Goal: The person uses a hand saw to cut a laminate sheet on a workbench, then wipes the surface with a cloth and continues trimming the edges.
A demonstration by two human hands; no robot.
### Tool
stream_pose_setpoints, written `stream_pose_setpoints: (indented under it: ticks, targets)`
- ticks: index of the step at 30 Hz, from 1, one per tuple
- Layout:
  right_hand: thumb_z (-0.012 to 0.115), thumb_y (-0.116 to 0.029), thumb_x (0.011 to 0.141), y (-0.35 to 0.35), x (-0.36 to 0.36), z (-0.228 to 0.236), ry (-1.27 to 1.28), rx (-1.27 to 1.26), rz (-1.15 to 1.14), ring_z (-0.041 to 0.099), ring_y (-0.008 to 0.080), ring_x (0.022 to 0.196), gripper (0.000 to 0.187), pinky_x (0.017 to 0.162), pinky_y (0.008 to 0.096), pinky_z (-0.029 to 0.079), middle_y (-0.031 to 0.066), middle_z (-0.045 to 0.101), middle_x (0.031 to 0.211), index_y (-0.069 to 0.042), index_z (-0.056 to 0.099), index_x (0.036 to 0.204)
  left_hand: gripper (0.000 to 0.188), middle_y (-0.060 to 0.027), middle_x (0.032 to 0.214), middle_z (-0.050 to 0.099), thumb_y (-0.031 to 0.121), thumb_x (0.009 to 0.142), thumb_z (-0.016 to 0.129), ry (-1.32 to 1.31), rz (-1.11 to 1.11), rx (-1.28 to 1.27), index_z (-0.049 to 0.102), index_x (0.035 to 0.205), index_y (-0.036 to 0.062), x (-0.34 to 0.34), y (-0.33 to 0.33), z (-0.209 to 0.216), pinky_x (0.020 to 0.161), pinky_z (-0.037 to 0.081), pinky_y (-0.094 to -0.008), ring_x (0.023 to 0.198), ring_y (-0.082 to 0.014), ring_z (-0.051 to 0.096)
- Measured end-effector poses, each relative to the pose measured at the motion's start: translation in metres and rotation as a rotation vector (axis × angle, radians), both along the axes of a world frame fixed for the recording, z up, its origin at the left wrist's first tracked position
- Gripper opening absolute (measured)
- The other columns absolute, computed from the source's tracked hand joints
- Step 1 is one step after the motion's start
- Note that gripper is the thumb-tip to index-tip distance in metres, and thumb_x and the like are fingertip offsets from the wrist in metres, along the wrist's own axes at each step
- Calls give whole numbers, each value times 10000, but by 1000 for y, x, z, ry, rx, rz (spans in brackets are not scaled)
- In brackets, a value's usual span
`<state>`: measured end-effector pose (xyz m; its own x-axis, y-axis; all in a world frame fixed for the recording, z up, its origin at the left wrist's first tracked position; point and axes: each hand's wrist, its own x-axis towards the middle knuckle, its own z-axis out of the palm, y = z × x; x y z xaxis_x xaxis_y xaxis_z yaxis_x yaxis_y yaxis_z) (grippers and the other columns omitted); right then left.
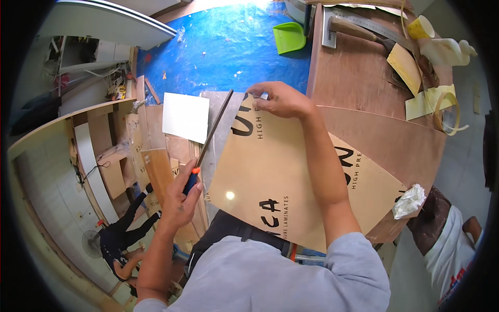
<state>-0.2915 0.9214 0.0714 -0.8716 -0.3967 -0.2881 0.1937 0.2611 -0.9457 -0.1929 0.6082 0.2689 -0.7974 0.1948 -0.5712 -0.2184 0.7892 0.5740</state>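
Note:
A tan laminate sheet (280, 166) with dark print lies before me on a wooden work surface (384, 127), and one edge juts out past it. My right hand (278, 99) is closed on the sheet's far corner, fingers curled over the edge. In my left hand (183, 200) is a file (217, 124), gripped by its blue and orange handle. Its long dark blade points up and away, beside the left edge of the sheet. I cannot tell whether blade and edge touch.
Blue plastic sheeting (223, 41) covers the floor ahead, with a green dustpan (290, 38). A white panel (185, 117) lies left of the file. A hammer (353, 28), yellow cup (421, 27) and crumpled paper (409, 202) rest on the bench. Two other people (119, 239) are nearby.

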Motion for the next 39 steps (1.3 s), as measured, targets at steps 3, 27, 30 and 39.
stream_pose_setpoints:
  ticks: [3, 27, 30, 39]
  targets:
    - [648, -212, 927, 1, 0, -2, -10, -9, 6, 678, 250, 970, 450, 872, 384, 540, 143, 709, 1132, -59, 638, 1350, 555, -20, 938, 593, 84, 987, 620, 60, -40, 24, 484, 1522, 25, -4, 16, -2, 684, 451, -245, 762, -90, 537]
    - [663, -149, 935, 16, -3, 10, -112, -103, -323, 659, 193, 781, 220, 744, 337, 534, 120, 729, 899, 20, 736, 1055, 529, -27, 962, 613, 80, 980, 639, -38, 129, 3, 504, 1483, -11, -23, 32, -33, 705, 461, -232, 773, -82, 547]
    - [622, -147, 954, 5, 3, -1, -25, -100, -217, 704, 275, 880, 256, 806, 390, 544, 170, 747, 1007, -10, 708, 1152, 530, -33, 963, 617, 73, 975, 640, -32, 135, 3, 507, 1481, -11, -30, 37, -30, 717, 464, -236, 781, -88, 552]
    - [667, -158, 949, -22, -1, 1, 6, 20, -201, 712, 284, 906, 215, 790, 391, 545, 173, 742, 1013, -12, 738, 1090, 518, -55, 955, 627, 20, 966, 621, -4, 137, 82, 506, 1468, -30, -25, 29, -33, 738, 477, -251, 799, -108, 569]
